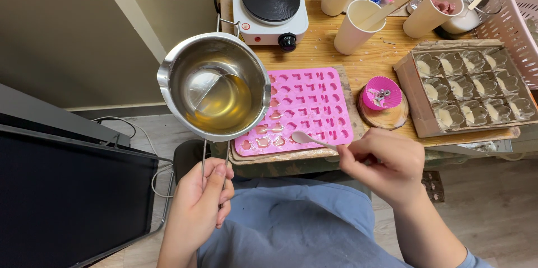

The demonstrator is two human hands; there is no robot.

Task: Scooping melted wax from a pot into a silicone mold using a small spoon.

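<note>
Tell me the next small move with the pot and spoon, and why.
Probably dip the spoon into the pot. The left hand holds the pot tilted beside the pink mould, the right hand holds the spoon above the mould's near edge, and most cavities look unfilled.

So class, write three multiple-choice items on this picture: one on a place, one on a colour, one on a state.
1. Where is the hot plate?
A. Far end of the table
B. On the floor
C. In the basket

2. What colour is the mould?
A. Green
B. Pink
C. White

3. How is the pot?
A. Empty
B. Lidded
C. Holding yellow liquid

Answers: 1 A, it stands behind the mould by the cups. 2 B, the flat mould is bright pink. 3 C, the left hand holds it by the handle with liquid pooled inside; the right hand holds a spoon.
</note>
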